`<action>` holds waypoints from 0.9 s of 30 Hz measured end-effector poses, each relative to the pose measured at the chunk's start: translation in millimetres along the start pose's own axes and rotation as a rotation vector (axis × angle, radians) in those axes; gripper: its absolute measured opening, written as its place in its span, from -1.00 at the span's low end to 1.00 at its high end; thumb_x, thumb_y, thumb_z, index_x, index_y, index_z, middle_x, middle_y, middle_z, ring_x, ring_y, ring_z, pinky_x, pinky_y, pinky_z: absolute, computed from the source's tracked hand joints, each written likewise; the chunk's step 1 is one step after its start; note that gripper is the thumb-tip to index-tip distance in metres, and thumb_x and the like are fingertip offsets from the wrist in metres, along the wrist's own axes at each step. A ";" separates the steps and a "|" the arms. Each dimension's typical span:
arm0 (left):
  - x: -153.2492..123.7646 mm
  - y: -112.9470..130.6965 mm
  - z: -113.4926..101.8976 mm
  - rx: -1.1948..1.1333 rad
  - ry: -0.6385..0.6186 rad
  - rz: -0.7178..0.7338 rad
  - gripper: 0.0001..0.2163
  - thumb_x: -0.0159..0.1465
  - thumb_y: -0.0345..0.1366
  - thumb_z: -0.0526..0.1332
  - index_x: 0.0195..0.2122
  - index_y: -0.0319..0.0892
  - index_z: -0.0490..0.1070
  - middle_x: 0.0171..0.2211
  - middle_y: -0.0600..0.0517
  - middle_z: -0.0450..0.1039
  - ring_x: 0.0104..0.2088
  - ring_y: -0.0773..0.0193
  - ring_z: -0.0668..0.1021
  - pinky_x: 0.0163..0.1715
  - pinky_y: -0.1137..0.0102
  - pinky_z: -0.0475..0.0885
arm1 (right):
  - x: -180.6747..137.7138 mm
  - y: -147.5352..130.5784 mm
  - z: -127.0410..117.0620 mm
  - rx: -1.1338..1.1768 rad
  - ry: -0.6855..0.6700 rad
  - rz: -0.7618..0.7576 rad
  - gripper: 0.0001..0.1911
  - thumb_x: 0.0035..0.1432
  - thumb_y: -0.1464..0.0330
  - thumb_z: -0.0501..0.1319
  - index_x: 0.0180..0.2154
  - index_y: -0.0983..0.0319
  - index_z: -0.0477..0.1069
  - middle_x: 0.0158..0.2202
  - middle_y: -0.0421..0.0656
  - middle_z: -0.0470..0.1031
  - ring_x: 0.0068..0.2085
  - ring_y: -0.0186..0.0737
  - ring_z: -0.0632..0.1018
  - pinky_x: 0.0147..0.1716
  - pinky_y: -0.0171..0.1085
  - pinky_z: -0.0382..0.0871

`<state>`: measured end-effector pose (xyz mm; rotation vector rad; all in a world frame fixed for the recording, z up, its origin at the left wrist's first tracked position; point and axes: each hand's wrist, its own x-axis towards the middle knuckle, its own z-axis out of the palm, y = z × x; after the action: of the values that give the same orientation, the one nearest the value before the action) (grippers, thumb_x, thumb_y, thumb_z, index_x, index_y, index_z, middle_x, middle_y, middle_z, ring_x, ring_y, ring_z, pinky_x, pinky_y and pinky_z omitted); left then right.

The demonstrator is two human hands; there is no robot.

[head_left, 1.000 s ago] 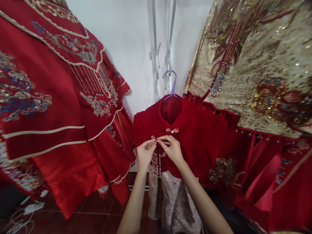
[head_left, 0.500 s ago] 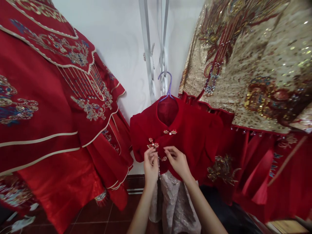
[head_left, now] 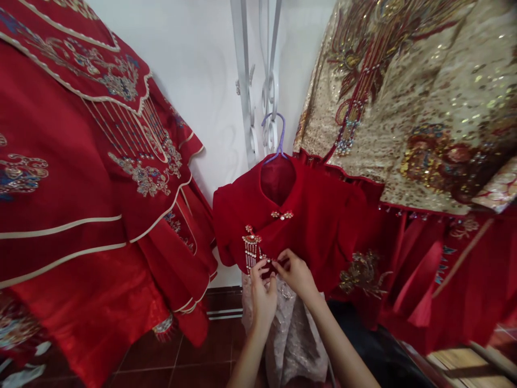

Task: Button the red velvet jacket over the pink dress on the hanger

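Note:
A short-sleeved red jacket (head_left: 323, 215) hangs in front of me on a purple hanger (head_left: 279, 141). Low on its front is a small beaded fastener (head_left: 266, 259). Curled around that fastener's lower left are the fingers of my left hand (head_left: 263, 293), close to the jacket's hem. My right hand (head_left: 295, 274) pinches the right end of the fastener between thumb and forefinger. Just left of the fingers hangs a beaded tassel brooch (head_left: 251, 245), its strands straight down. Another beaded clasp (head_left: 281, 215) sits below the collar. Pale shiny fabric (head_left: 288, 334) shows beneath the jacket.
A large red embroidered garment (head_left: 81, 178) hangs at the left. On the right hangs a gold sequined garment (head_left: 388, 118) above red skirts. A white metal rack (head_left: 244, 70) stands behind the jacket against a white wall. Dark red tiles (head_left: 202, 350) cover the floor.
My left hand has moved right and down from the tassel brooch, whose strands now hang uncovered. My right hand has moved slightly down onto the lower fastener. The two hands are closer together.

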<state>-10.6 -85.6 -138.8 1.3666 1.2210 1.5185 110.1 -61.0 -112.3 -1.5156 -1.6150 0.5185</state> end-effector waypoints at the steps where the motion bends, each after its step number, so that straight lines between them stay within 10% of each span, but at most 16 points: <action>1: -1.1 -1.8 0.9 -0.002 0.015 0.001 -0.70 0.24 -0.35 0.15 0.01 -0.15 0.28 0.03 -0.14 0.34 -0.06 0.21 0.49 -0.12 0.27 0.48 | -0.4 0.4 -0.9 0.028 -0.003 -0.002 -0.86 0.11 0.23 0.22 -0.34 0.15 0.34 -0.39 -0.21 0.54 -0.43 -0.24 0.56 -0.42 -0.31 0.39; 18: 11.5 -8.4 6.6 -0.090 -0.023 -0.085 -0.67 0.15 -0.44 0.16 -0.03 -0.17 0.39 -0.01 -0.14 0.45 -0.09 0.21 0.54 -0.13 0.29 0.49 | -11.4 2.2 -7.5 0.291 0.165 -0.005 -0.63 0.08 0.00 0.24 -0.41 0.17 0.32 -0.46 -0.16 0.51 -0.46 -0.21 0.56 -0.49 -0.30 0.42; 27: 9.8 2.1 -14.0 -0.077 0.010 -0.066 -0.78 0.13 -0.39 0.24 -0.16 -0.20 0.46 -0.19 -0.09 0.54 -0.21 0.24 0.58 -0.12 0.30 0.49 | -15.8 1.1 -9.7 0.377 0.020 -0.067 -0.67 0.09 0.06 0.27 -0.39 0.19 0.36 -0.41 -0.14 0.53 -0.38 -0.20 0.57 -0.42 -0.30 0.43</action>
<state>-25.8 -79.2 -133.8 1.2585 1.1899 1.5127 117.1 -78.2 -112.3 -1.1784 -1.4504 0.7227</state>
